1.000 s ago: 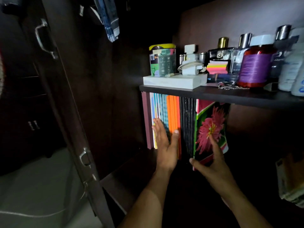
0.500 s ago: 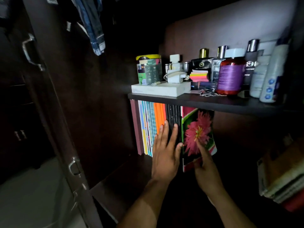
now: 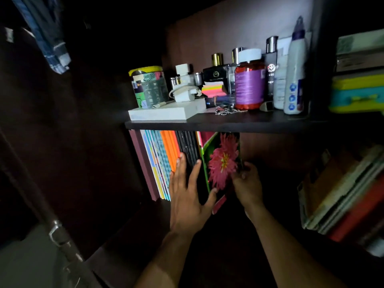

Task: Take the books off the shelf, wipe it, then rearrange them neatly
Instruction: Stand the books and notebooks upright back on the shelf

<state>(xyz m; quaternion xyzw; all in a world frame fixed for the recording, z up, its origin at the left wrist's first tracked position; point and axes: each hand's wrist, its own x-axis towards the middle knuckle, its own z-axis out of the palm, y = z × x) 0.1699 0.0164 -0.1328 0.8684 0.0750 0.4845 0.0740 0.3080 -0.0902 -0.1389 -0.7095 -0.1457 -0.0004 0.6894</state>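
A row of upright books [image 3: 164, 161] stands on the dark lower shelf [image 3: 133, 231], under the upper shelf board [image 3: 228, 123]: maroon, blue-striped, orange and black spines. The rightmost book, with a pink flower cover [image 3: 222, 161], leans against the row. My left hand [image 3: 188, 196] lies flat with fingers spread against the orange and black spines, its thumb on the flower cover's lower edge. My right hand [image 3: 247, 181] grips the flower book's right edge with curled fingers. The books' bottoms are hidden behind my hands.
The upper shelf carries a white box [image 3: 166, 113], a patterned tin [image 3: 148, 86], a charger, sticky notes, a red jar [image 3: 249, 84] and bottles. More books [image 3: 342, 194] lean in the compartment to the right. An open cupboard door [image 3: 41, 163] stands at left.
My left hand slid right from the blue and orange spines to the black ones. My right hand rose from the flower book's bottom to its right edge. The view shifted right.
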